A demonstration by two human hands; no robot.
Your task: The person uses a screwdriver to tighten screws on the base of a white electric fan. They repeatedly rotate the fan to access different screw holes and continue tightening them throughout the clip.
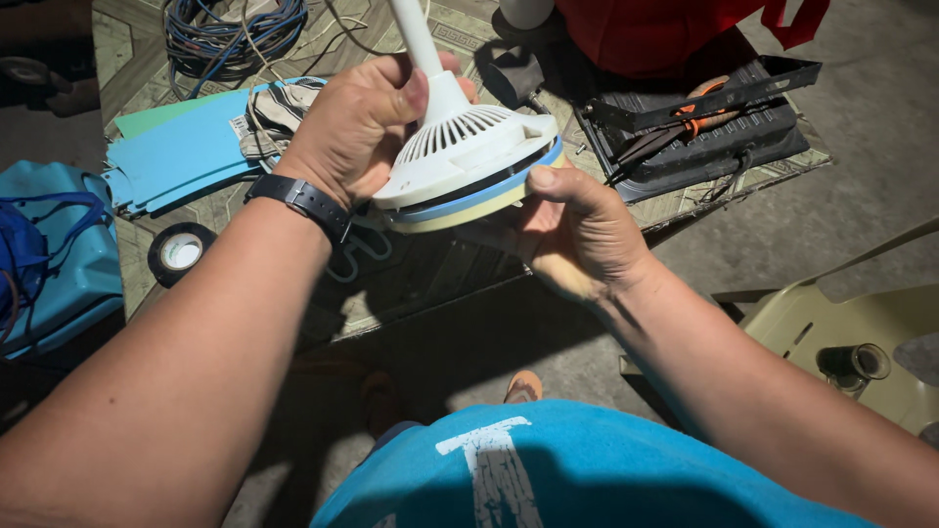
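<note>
We have the fan motor housing [469, 156] up in both hands, held clear above the low table [411, 284], in front of the chest. It's a round white plastic shell with vent slots on top, a blue band and a cream band around the rim, and a white tube [416, 39] running up and away from it.

Left hand [357, 122] is clenched over the top of the shell, right where the tube meets it, thumb pressed against the neck. Right hand [572, 230] cups the underside, thumb lying along the cream rim, fingers hidden below. Both are gripping the housing; neither hand is free.

Handling, as we judge it:
- Rigid moulded plastic, thin at the vent ribs, so likely brittle there. We keep fingertips off the slots.
- Smooth finish, probably a bit slippery; the stepped rim gives the best purchase.
- If a motor sits inside, it's heavier than it looks and weight sits low, so the palm under it matters.
- The tube makes a lever; the neck is the stiffest grip point.

Around the hands: beyond the left hand, a pile of blue fan blades [181, 152] and a coil of blue cable [230, 29]. Below the left wrist, a roll of black tape [179, 252]. Beyond the right hand, a black tray [704, 137] holding orange-handled pliers [685, 122]. A cream plastic chair [841, 332] sits off to the outside of the right forearm.
</note>
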